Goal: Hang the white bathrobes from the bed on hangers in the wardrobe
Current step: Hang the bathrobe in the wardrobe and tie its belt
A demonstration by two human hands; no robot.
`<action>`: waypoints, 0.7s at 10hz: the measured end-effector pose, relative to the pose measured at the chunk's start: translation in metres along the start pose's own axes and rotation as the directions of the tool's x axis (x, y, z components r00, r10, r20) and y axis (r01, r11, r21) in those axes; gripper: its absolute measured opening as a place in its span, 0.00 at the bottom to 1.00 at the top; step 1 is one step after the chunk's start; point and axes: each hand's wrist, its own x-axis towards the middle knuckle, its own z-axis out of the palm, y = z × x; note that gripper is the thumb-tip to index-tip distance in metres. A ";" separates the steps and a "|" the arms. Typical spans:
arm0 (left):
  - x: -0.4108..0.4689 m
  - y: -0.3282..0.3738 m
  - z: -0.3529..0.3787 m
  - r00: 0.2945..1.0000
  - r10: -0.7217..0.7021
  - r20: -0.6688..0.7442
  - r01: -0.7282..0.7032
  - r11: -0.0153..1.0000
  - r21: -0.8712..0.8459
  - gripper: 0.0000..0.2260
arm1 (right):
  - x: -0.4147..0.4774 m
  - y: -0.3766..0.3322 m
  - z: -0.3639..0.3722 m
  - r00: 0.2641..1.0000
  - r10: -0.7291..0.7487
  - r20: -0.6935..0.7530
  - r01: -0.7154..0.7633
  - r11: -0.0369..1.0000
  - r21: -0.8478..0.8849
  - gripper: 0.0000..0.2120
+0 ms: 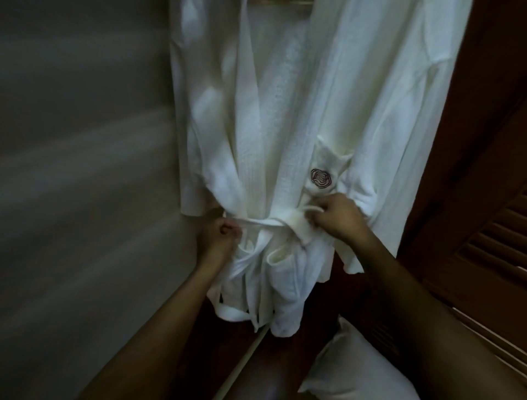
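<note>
A white bathrobe (273,120) hangs in front of me, its top held by a wooden hanger (282,2) barely visible at the frame's upper edge. A dark round emblem (321,178) marks its chest pocket. A white belt (265,222) runs across the robe's waist. My left hand (218,232) grips the belt's left part with curled fingers. My right hand (335,218) pinches a belt loop beside the knot at the waist. A second white bathrobe (399,114) hangs to the right, partly behind the first.
A pale wardrobe wall (85,171) fills the left side. A dark wooden louvred door (484,242) stands at the right. A white pillow (356,368) lies at the bottom right on the dark wardrobe floor (271,368).
</note>
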 end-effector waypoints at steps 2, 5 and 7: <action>-0.002 -0.006 0.023 0.918 0.025 0.397 -0.040 0.999 0.031 0.18 | -0.016 -0.066 0.016 0.996 -0.051 -0.078 0.078 0.916 0.393 0.08; 0.008 0.006 0.021 0.938 -0.055 0.342 -0.005 0.985 0.171 0.17 | -0.043 -0.033 0.073 0.995 0.099 -0.028 -0.082 0.928 0.363 0.06; 0.041 0.000 -0.021 0.987 0.099 0.130 -0.130 0.960 0.249 0.07 | -0.060 -0.054 0.054 0.933 0.144 -0.330 0.042 0.866 0.497 0.02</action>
